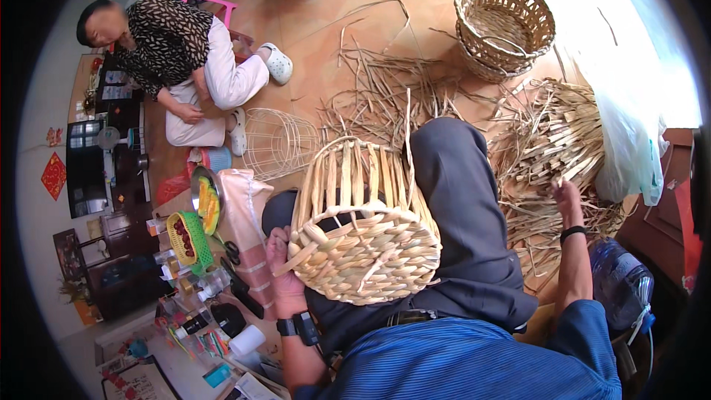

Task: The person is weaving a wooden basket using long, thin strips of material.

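Observation:
A partly woven basket [366, 252] of pale dried stalks lies tilted on my lap, its dense woven base facing me. Upright slats and a thin rim form its open side, and one long loose strand sticks up from it. My left hand [280, 255] grips the basket's left edge; part of its fingers is hidden. Out to the right, my right hand [567, 200] is at the big bundle of dried stalks [559, 133], apart from the basket. Its fingers are drawn together at the stalks, and what lies between them is too small to make out.
Two stacked finished baskets [507, 22] stand at the far right. Loose strands [385, 81] litter the tiled floor near a wire frame [278, 141]. A person [178, 59] sits far left. Scissors [231, 252] and a green basket [189, 241] lie left; a water jug [622, 281] stands right.

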`<state>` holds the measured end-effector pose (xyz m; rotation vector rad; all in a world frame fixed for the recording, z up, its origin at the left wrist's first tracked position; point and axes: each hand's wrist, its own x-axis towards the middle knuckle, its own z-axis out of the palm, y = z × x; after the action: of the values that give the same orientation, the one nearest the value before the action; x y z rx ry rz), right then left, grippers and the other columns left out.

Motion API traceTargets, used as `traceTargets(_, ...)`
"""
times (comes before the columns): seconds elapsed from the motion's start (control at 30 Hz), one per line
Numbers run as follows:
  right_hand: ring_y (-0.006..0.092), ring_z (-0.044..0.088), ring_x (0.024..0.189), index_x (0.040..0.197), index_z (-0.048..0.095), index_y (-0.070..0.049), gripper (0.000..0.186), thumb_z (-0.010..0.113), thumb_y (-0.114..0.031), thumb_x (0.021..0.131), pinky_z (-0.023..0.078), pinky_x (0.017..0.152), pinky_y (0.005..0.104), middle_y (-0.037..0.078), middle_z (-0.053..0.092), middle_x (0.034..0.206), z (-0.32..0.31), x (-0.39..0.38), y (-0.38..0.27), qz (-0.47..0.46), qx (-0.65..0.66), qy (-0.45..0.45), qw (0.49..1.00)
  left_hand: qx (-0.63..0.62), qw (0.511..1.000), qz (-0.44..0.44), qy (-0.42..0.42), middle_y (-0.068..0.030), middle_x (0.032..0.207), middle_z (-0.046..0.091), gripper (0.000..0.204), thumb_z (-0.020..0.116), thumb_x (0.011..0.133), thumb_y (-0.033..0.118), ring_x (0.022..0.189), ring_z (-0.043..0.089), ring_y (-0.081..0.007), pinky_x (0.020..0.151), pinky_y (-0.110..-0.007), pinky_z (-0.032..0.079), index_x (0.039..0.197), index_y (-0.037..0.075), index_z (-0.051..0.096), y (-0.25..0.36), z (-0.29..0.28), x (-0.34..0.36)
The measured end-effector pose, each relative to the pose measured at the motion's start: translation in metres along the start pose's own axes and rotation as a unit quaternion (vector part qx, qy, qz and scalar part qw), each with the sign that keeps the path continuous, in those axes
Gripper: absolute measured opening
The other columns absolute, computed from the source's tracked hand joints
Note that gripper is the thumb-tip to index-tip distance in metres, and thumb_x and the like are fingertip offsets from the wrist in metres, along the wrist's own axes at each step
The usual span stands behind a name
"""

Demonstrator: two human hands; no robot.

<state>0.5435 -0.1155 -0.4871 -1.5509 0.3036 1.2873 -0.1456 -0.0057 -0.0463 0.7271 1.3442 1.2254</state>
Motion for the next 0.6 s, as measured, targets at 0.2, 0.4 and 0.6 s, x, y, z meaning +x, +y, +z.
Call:
traceTargets(0.2,0.0199,0.07,0.073,0.103,0.067,-0.001,0.014,0.065,-0.015,0.105,0.063,0.071,0.0345,0.012,0.073,0.093,0.114,-0.133,0.08,0.057,-0.22,-0.279,0.933,-0.066,0.997,0.012,-0.022,-0.0049,0.108,0.067,0.028,0.077,0.103,0.029,0.107,0.07,-0.0183,0.098,-0.035,0.062,0.106,0.011,0.057,-0.002,-0.025,-0.007)
traceTargets(0.4,0.0097,0.061,0.071,0.105,0.073,-0.001,0.012,0.064,-0.005,0.097,0.051,0.067,0.0286,-0.003,0.067,0.086,0.089,-0.196,0.071,0.069,-0.378,-0.274,0.882,0.006,0.999,-0.016,0.049,-0.0008,0.104,0.064,0.023,0.063,0.111,0.032,0.104,0.065,-0.0131,0.093,-0.033,0.057,0.104,0.011,0.062,-0.018,0.004,0.001)
traceTargets(0.6,0.0151,0.055,0.072,0.117,0.062,-0.005,0.019,0.057,-0.006,0.099,0.049,0.068,0.0313,0.005,0.061,0.087,0.146,-0.219,0.004,-0.044,0.034,-0.24,0.969,-0.05,0.998,0.024,0.038,-0.0038,0.114,0.059,0.037,0.073,0.105,0.041,0.114,0.06,-0.017,0.104,-0.036,0.053,0.111,0.009,0.055,-0.03,-0.041,-0.001)
